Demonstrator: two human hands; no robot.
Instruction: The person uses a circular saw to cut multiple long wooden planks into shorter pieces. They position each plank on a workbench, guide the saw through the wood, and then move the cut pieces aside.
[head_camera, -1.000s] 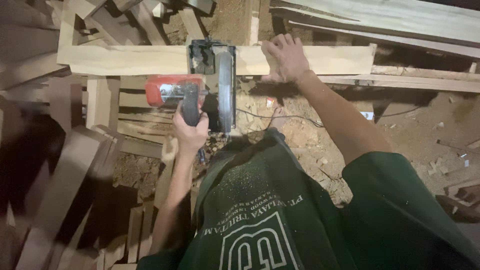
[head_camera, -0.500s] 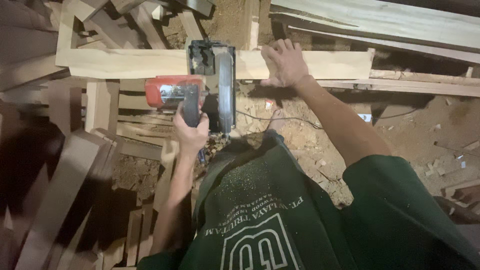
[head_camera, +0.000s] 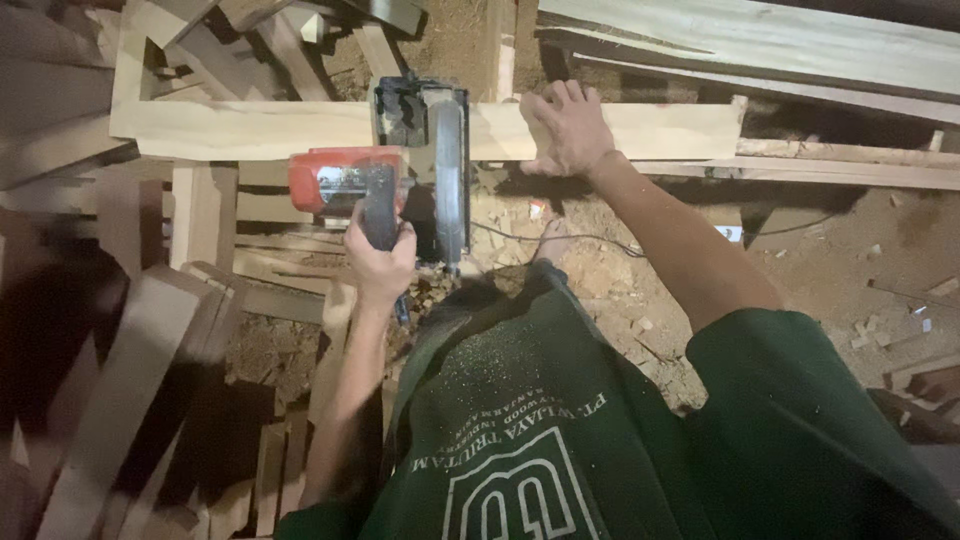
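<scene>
My left hand (head_camera: 378, 262) grips the dark handle of a red circular saw (head_camera: 400, 170). The saw's metal guard and blade sit on a pale wooden plank (head_camera: 250, 128) that runs left to right across the view. Just right of the saw, my right hand (head_camera: 565, 128) presses flat on the same plank, fingers spread. A thin black cord (head_camera: 560, 238) trails across the ground below the plank. My green shirt, dusted with sawdust, fills the lower middle.
Stacks of short wooden slats (head_camera: 130, 380) crowd the left side. Longer boards (head_camera: 760, 35) lie at the top right. Sawdust and small offcuts (head_camera: 880, 330) cover the earth floor on the right. More timber pieces (head_camera: 270, 30) lean at the top left.
The saw has stayed at about the same spot on the plank. My head view has shifted slightly; both hands keep their hold.
</scene>
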